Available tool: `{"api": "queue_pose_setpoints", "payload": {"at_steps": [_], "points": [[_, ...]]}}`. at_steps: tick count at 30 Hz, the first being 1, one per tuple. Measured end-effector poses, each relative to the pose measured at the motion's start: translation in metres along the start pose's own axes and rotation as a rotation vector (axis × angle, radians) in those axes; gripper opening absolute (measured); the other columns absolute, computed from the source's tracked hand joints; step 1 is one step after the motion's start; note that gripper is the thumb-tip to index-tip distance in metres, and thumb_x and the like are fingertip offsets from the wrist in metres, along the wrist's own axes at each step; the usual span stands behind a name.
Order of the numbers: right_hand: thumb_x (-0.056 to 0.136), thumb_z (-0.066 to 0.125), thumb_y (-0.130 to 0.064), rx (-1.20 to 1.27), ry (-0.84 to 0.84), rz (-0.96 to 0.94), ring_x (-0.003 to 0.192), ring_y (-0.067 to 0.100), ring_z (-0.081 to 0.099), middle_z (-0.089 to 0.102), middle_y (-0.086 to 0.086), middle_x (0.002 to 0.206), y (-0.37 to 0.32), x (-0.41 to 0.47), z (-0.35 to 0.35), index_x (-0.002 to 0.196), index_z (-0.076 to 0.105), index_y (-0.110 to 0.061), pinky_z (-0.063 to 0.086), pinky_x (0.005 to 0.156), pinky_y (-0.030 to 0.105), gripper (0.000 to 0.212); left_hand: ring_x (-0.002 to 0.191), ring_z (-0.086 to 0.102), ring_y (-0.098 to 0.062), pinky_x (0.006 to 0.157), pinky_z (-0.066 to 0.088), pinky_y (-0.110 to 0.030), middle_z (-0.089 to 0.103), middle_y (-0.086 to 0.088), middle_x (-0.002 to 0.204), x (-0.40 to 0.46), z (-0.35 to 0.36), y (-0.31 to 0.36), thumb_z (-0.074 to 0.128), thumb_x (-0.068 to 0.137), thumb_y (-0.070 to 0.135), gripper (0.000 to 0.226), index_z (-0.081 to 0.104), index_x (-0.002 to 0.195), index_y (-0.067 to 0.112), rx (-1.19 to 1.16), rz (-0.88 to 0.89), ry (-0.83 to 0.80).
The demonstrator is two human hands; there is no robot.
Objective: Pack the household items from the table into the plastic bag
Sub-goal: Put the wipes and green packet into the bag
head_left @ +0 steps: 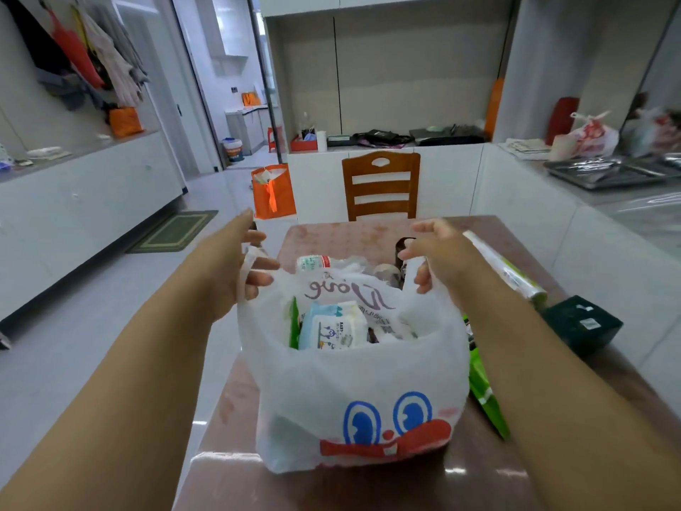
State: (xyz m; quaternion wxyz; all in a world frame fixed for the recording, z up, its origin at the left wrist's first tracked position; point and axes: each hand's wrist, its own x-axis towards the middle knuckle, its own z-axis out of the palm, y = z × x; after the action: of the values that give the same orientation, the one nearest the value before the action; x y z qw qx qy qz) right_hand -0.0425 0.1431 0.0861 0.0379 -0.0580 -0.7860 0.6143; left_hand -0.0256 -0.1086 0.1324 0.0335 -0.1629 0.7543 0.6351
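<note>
A white plastic bag (353,392) with a blue-eyed cartoon face stands open on the brown table (368,488). Inside it I see a pale blue wipes pack (333,328), a white tissue pack with purple lettering (350,289) and a green edge. My left hand (239,267) grips the bag's left handle. My right hand (438,256) grips the right handle and holds it up. On the table lie a clear film roll (505,271), a dark green box (582,322), a green packet (486,392), a bottle with a red cap (313,261) and dark jars (403,248) behind the bag.
A wooden chair (381,186) stands at the table's far end. An orange bag (274,191) sits on the floor to the left. White counters run along both sides, the right one holding a metal tray (604,173).
</note>
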Motion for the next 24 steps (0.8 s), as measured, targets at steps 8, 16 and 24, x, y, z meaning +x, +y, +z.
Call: {"api": "queue_pose_setpoints", "payload": {"at_steps": [8, 16, 24], "points": [[0.095, 0.045, -0.047, -0.227, 0.053, -0.043, 0.082, 0.018, 0.063, 0.066, 0.002, 0.094, 0.002, 0.02, -0.028, 0.111, 0.053, -0.021, 0.051, 0.071, 0.032, 0.032, 0.112, 0.053, -0.032, 0.093, 0.041, -0.043, 0.056, -0.015, 0.127, -0.016, 0.048, 0.043, 0.019, 0.095, 0.062, 0.07, 0.049, 0.134, 0.012, 0.868, 0.43, 0.245], [0.095, 0.043, -0.036, -0.067, 0.249, 0.132, 0.069, 0.027, 0.058, 0.064, 0.013, 0.083, 0.055, 0.054, -0.101, 0.113, 0.057, -0.01, 0.048, 0.062, 0.032, 0.036, 0.086, 0.065, -0.02, 0.083, 0.057, -0.038, 0.068, -0.006, 0.094, -0.028, 0.167, 0.038, 0.036, 0.098, 0.049, 0.041, 0.062, 0.095, 0.017, 0.41, 0.649, -0.26], [0.094, 0.038, -0.04, -0.679, 0.06, 0.468, 0.118, 0.032, 0.056, 0.058, 0.015, 0.133, 0.195, 0.076, -0.138, 0.127, 0.056, -0.007, 0.045, 0.096, 0.035, 0.05, 0.108, 0.06, -0.034, 0.094, 0.047, -0.042, 0.06, -0.021, 0.118, -0.021, 0.317, -0.055, 0.042, 0.1, 0.029, 0.037, 0.055, 0.123, 0.004, 0.031, -0.183, -0.516]]}}
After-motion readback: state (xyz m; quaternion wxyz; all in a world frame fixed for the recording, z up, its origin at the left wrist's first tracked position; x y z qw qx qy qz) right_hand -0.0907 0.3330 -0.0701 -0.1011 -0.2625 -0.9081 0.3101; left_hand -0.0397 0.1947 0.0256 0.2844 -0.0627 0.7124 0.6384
